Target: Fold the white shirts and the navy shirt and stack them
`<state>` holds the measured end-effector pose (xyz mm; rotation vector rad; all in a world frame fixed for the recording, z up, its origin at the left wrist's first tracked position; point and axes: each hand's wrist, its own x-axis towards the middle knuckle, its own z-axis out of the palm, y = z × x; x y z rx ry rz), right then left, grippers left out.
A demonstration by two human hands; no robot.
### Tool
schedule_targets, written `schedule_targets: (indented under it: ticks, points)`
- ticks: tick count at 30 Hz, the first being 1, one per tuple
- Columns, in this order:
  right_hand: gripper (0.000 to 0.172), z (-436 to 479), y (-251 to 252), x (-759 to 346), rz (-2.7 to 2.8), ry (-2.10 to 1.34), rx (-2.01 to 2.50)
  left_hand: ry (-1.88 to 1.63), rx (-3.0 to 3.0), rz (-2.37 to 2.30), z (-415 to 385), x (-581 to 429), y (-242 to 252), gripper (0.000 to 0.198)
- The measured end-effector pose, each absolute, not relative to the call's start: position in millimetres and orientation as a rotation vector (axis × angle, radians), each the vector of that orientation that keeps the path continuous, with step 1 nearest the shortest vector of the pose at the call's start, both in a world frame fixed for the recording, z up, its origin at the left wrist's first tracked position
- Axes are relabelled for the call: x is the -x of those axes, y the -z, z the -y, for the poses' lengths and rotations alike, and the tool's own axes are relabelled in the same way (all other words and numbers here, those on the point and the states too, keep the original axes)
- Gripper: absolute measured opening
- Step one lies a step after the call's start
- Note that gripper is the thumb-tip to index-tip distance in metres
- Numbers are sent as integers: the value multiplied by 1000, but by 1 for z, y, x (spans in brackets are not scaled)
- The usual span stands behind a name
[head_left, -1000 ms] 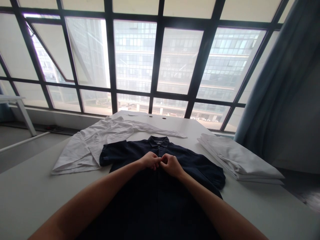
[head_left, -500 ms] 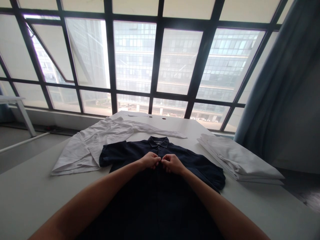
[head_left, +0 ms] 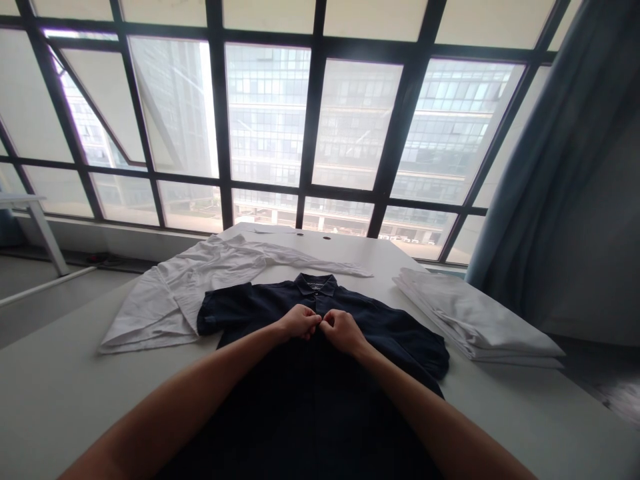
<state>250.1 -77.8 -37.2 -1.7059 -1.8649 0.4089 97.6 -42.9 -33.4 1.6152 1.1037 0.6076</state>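
Observation:
A dark navy short-sleeved shirt [head_left: 380, 320] lies face up in front of me, its collar pointing away and its sleeves spread to both sides. At the front placket, a little below the collar, my left hand [head_left: 301, 322] pinches the cloth between thumb and fingers. My right hand [head_left: 344, 331] is closed at the same spot, its thumb and fingertips almost touching those of the left. Whatever small part of the placket sits between the fingertips is too small and dark to make out.
The shirt rests on a white table [head_left: 65, 380]. Left of it lies a crumpled white garment [head_left: 165, 300], partly reaching behind the collar. To the right is a stack of folded white cloth [head_left: 475, 320]. Behind stand large windows and a blue-grey curtain [head_left: 530, 173].
Both hands stay at the placket; the right hand's fingers have shifted slightly and curl differently. The view has moved a touch. The shirt lies as before.

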Motion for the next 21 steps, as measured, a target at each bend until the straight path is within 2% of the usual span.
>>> schedule_targets:
  ticks: [8, 12, 21]
  points:
    - [22, 75, 37, -249, 1892, -383, 1807, -548, -1667, -1084, 42, -96, 32, 27]
    - [23, 70, 40, -252, 1893, -430, 1800, -483, -1787, -1146, 41, -94, 30, 16]
    - [23, 64, 41, -256, 1886, -521, 1742, -533, -2379, -1318, 44, -91, 29, 14]
